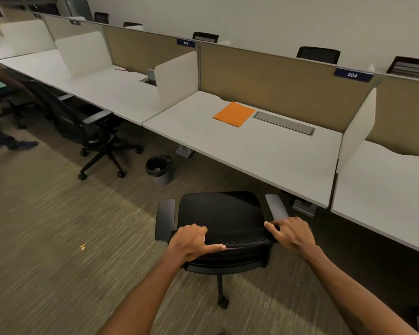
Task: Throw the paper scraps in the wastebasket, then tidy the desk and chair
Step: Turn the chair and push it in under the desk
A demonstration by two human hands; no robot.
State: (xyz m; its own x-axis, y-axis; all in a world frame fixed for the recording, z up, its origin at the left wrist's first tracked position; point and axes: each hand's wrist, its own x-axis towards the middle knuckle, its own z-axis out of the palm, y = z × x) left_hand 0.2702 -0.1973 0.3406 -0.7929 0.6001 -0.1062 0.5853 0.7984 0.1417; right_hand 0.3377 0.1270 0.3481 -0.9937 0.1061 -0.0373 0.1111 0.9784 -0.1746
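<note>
A black office chair (220, 211) stands in front of the white desk (264, 153), its seat facing the desk and a little short of its front edge. My left hand (191, 240) grips the left end of the mesh backrest's top edge. My right hand (292, 232) grips the right end of the same edge. An orange folder (234, 114) lies flat on the desk near the back partition. A small wastebasket (159, 169) with a black liner stands on the carpet under the desk's left end, with something pale inside. A tiny orange scrap (82, 246) lies on the carpet at left.
A second black chair (90, 131) stands turned away from the neighbouring desk at left. Another person's legs and arm (0, 97) show at the far left edge. White dividers (356, 131) flank the desk; a grey cable hatch (283, 123) is set in its top.
</note>
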